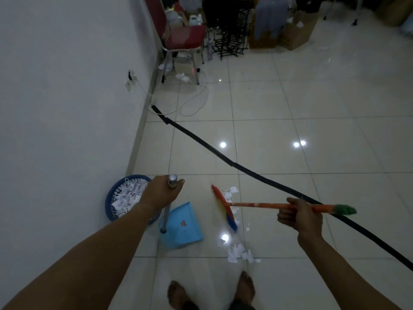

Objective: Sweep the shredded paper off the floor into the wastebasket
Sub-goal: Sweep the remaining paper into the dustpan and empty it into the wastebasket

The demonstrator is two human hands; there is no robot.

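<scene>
Mid-sweep: the orange-handled broom (257,205) is gripped by the right hand (299,214), the light-blue plastic dustpan's (183,227) metal handle by the left hand (159,193). White shredded paper (239,252) lies near the bare feet; next it gets pushed panward, then tipped into the round blue wastebasket (111,198) by the wall.

I'm looking down at a glossy pale tiled floor (290,104), ceiling lights glinting off it. A black strip (201,139) runs diagonally across the tiles from the wall's foot toward the lower right. Against the wall sits a blue wastebasket (111,211), shredded paper heaped inside. Just beside it, a light blue dustpan (185,229) rests on the tiles. Loose paper scraps (238,252) lie near the dustpan, more scraps (230,191) further up by the broom head (224,208). Two bare feet (245,287) stand at the bottom. Far end: a red chair (183,36), a white cable (194,101) looping, cardboard boxes (297,32), a black wire rack (230,39).
</scene>
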